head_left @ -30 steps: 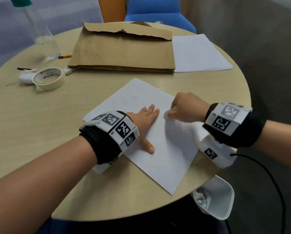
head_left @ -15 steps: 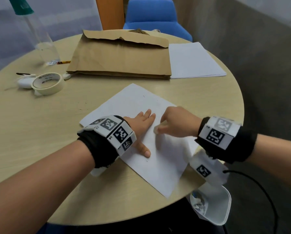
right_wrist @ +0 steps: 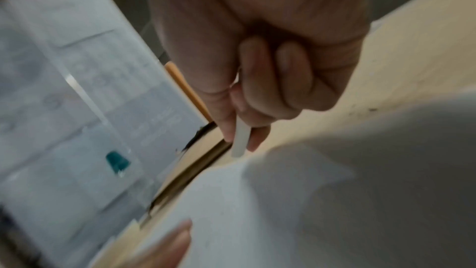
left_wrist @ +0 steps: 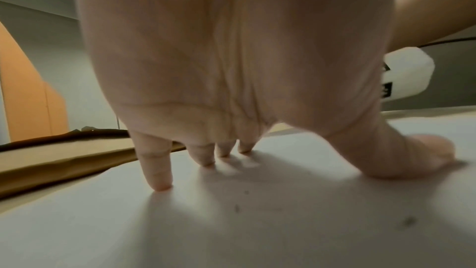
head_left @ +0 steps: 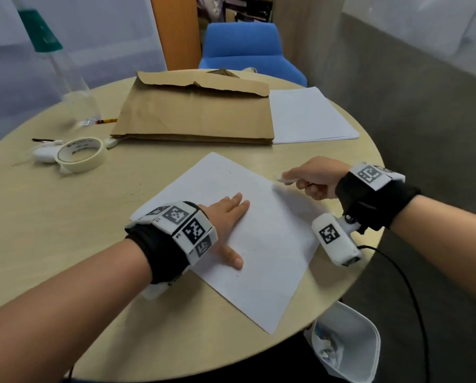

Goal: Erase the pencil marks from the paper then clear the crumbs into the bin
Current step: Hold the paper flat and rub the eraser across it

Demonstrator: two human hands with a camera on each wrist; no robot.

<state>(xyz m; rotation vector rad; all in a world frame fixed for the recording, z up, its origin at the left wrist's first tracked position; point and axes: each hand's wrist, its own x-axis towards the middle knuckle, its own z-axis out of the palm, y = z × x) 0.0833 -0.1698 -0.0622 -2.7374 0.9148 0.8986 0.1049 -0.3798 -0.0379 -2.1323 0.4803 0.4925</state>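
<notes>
A white sheet of paper lies slanted on the round wooden table. My left hand presses flat on its left part, fingers straight and spread. A few dark eraser crumbs lie on the paper near that hand. My right hand hovers at the paper's far right edge and pinches a thin white eraser between thumb and forefinger; the eraser points down just off the paper's corner. A white bin with crumpled scraps stands below the table's near right edge.
A brown paper envelope and a stack of white sheets lie at the back. A roll of masking tape, a clear bottle with a teal cap and a pencil are at back left. A blue chair stands beyond.
My right hand has moved with the eraser from beside my left fingers out to the paper's far right edge. The left hand stays pressed on the sheet.
</notes>
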